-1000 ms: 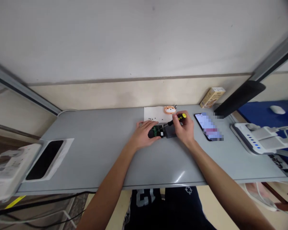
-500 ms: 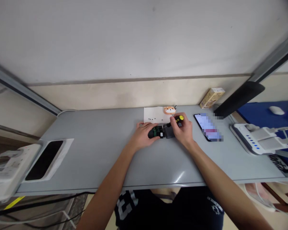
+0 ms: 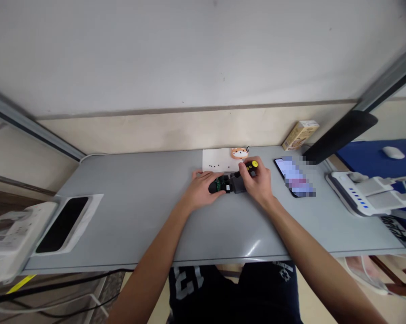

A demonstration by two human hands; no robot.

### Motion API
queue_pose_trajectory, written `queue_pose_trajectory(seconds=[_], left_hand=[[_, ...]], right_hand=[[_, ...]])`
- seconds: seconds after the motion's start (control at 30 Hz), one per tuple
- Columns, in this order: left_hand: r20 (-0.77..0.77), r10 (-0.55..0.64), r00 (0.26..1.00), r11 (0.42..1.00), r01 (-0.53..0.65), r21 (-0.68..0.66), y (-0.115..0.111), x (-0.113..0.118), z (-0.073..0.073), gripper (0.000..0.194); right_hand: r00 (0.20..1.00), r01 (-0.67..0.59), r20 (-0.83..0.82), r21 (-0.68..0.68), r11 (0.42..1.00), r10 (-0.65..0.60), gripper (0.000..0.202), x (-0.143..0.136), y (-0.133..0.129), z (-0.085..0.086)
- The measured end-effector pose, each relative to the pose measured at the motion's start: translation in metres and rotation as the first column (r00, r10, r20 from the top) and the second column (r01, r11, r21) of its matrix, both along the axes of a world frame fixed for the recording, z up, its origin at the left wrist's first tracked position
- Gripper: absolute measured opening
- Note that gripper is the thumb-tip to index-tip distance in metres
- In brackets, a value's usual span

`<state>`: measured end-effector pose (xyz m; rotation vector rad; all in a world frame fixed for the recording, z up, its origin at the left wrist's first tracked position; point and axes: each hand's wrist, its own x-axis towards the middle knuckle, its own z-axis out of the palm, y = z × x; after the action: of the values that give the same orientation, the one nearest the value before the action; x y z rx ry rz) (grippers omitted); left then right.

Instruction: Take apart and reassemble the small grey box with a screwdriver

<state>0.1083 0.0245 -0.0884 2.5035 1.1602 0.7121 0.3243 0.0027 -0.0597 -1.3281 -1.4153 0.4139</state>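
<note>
Near the middle of the grey desk, my left hand (image 3: 203,190) grips the left end of a black device (image 3: 219,184) with a green circuit board showing. My right hand (image 3: 258,182) is closed around a black screwdriver with a yellow cap (image 3: 254,164), its shaft slanting down toward the device. A dark grey block (image 3: 238,185) lies under the right hand, against the device's right end. Just behind, a white paper (image 3: 216,157) carries several tiny dark screws, and an orange and white animal-face case (image 3: 239,153) sits at its right edge.
To the right lie a phone with a lit screen (image 3: 294,177), a beige box (image 3: 300,135), a black cylinder (image 3: 344,135) and a white power strip (image 3: 351,195). At the left are a dark phone (image 3: 63,225) on white paper and another white power strip (image 3: 30,234).
The view has shifted slightly. Both hands keep their grips, and the screwdriver and device stay in nearly the same place.
</note>
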Motion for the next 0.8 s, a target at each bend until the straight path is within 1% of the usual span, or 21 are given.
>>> queue_pose_trajectory(seconds=[0.33, 0.43, 0.53, 0.63, 0.73, 0.8], left_hand=[[-0.007, 0.016, 1.0, 1.0, -0.016, -0.009, -0.002, 0.001, 0.002, 0.051], [0.004, 0.007, 1.0, 1.0, -0.007, -0.009, -0.002, 0.001, 0.002, 0.049], [0.009, 0.0, 1.0, 1.0, 0.0, -0.003, -0.002, 0.001, 0.001, 0.042], [0.007, -0.01, 1.0, 1.0, 0.01, 0.014, -0.002, 0.001, 0.0, 0.03], [0.001, -0.029, 1.0, 0.999, 0.029, 0.033, -0.001, 0.001, -0.001, 0.021], [0.001, -0.034, 0.999, 0.998, 0.034, 0.044, -0.001, 0.0, -0.001, 0.02]], right_hand=[[0.999, -0.008, 0.034, 0.045, 0.999, 0.007, 0.029, 0.001, 0.003, -0.006], [0.999, -0.015, 0.047, 0.049, 0.999, 0.012, 0.029, 0.0, 0.003, -0.005], [0.998, -0.036, 0.044, 0.048, 0.998, 0.034, 0.03, -0.002, 0.004, -0.001], [0.995, -0.1, 0.034, 0.017, 0.995, 0.099, 0.03, -0.005, 0.009, 0.006], [0.971, -0.232, 0.053, -0.023, 0.972, 0.233, 0.03, -0.006, 0.019, 0.014], [0.946, -0.316, 0.063, -0.02, 0.949, 0.317, 0.03, -0.006, 0.028, 0.018]])
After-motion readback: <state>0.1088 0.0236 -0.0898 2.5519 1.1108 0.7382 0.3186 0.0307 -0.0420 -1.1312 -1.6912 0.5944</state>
